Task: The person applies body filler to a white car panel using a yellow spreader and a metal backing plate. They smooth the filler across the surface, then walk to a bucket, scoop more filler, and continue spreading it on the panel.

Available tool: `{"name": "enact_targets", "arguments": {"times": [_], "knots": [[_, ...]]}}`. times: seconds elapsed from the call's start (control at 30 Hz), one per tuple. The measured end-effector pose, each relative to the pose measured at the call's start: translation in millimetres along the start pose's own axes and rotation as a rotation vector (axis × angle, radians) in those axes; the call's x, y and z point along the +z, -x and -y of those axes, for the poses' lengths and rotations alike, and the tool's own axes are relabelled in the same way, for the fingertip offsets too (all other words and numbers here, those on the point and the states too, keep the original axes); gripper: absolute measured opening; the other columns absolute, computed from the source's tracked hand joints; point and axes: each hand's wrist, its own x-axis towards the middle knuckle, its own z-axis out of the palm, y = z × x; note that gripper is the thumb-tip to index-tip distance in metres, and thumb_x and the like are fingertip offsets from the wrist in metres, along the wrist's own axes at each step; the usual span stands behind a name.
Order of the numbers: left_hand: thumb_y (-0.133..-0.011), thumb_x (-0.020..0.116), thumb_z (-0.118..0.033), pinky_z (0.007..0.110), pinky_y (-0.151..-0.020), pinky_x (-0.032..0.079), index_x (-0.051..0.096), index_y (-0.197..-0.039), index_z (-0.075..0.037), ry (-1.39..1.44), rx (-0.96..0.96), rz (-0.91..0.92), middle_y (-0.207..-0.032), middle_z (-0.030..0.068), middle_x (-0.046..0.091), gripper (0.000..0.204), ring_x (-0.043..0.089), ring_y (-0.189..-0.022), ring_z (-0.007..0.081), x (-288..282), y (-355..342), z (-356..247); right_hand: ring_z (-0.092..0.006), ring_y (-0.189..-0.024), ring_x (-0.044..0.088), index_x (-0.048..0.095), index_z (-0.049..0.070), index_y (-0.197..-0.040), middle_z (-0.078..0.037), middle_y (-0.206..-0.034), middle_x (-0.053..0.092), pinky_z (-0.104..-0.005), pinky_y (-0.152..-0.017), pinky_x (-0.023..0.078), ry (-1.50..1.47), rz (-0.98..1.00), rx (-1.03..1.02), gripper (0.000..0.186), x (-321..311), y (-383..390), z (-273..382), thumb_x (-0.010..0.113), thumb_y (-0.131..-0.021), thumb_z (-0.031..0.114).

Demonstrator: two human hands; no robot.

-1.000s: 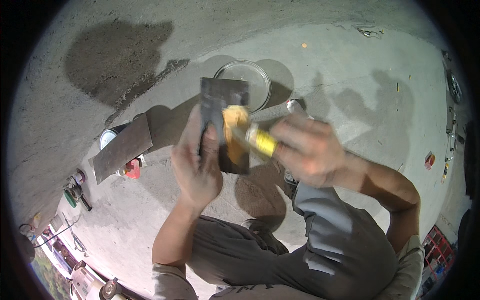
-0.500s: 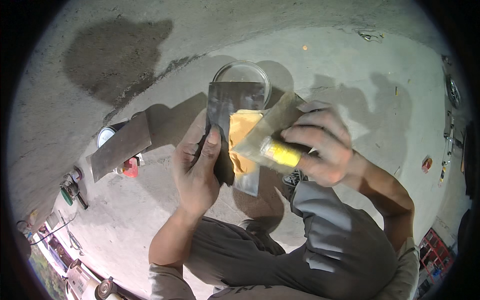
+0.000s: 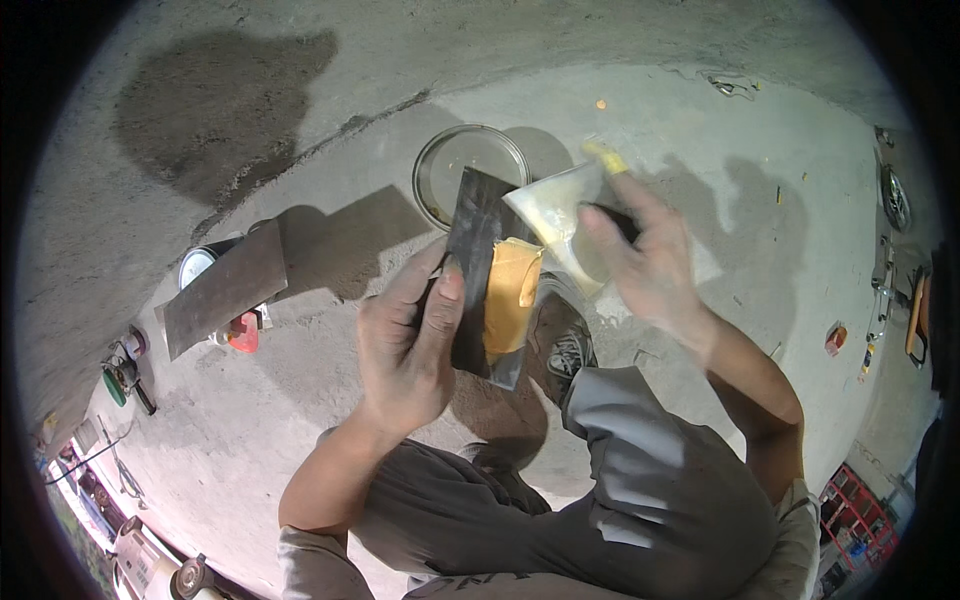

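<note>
View from above of a crouching person at work on a concrete floor (image 3: pixel 330 420). A large dark patch (image 3: pixel 215 110) marks the floor at upper left. A flat metal sheet (image 3: pixel 222 295) lies on cans at left, covering most of a white-lidded can (image 3: pixel 197 265) and a small red object (image 3: pixel 241 333). A round, shallow metal dish (image 3: pixel 470 165) sits beyond the hands, partly hidden by the tools. A dark shoe (image 3: pixel 560 345) shows beneath them. Left hand (image 3: pixel 405 345): closed round a dark rectangular metal plate (image 3: pixel 480 275), thumb pressed on its face; a slab of tan putty (image 3: pixel 510 298) lies on the plate. Right hand (image 3: pixel 650 265): fingers curled on the yellow-handled scraper (image 3: pixel 560 215), whose pale blade meets the putty's upper edge.
</note>
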Motion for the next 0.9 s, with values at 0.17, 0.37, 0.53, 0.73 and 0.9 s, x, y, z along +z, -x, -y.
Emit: {"name": "enact_targets", "arguments": {"times": [0.17,0.37,0.53,0.73,0.9], "knots": [[-0.11,0.054,-0.019,0.026,-0.071,0.047,0.068,-0.128,0.003,-0.008,-0.178,0.049,-0.08,0.0081,0.065,0.032,0.053,-0.078,0.0087,-2,0,11,-0.0275,-0.095,0.075,0.058,-0.012,-0.137,-0.021,-0.1,0.075,-0.04,-0.086,0.06,-0.08,0.212,-0.037,0.049,33,17,-3,0.07,-0.098,0.014],[-0.112,0.051,-0.021,0.024,-0.07,0.046,0.069,-0.121,0.003,-0.066,-0.141,-0.15,-0.08,0.002,0.063,0.031,0.052,-0.077,0.0066,-16,-15,22,-0.0339,-0.101,0.073,0.063,-0.006,-0.131,-0.023,-0.111,0.072,-0.0415,-0.091,0.057,-0.1,0.287,-0.112,0.039,22,26,11,0.07,-0.095,0.008],[-0.113,0.05,-0.023,0.023,-0.077,0.05,0.054,-0.14,0.0,0.317,-0.321,-0.043,-0.108,0.0032,0.066,0.036,0.058,-0.091,0.0072,-7,-6,16,-0.035,-0.102,0.069,0.073,-0.002,-0.113,-0.019,-0.113,0.068,-0.0422,-0.089,0.057,0.058,0.138,-0.708,0.029,11,17,7,0.073,-0.084,0.002],[-0.112,0.052,-0.02,0.023,-0.08,0.051,0.054,-0.14,-0.001,0.528,-0.37,0.001,-0.113,0.0052,0.068,0.033,0.062,-0.095,0.0079,-16,0,17,-0.0341,-0.108,0.068,0.08,0.003,-0.094,-0.016,-0.115,0.069,-0.0435,-0.082,0.062,0.372,0.063,-0.917,0.025,5,3,-16,0.075,-0.071,0.007],[-0.111,0.05,-0.012,0.032,-0.082,0.052,0.053,-0.137,0.002,-0.08,-0.107,0.021,-0.103,0.0145,0.07,0.03,0.066,-0.09,0.0202,-21,-3,13,-0.0296,-0.104,0.073,0.08,0.009,-0.105,-0.011,-0.116,0.072,-0.0409,-0.09,0.064,0.392,0.151,-0.735,0.032,-7,-3,-8,0.077,-0.074,-0.002]]}}
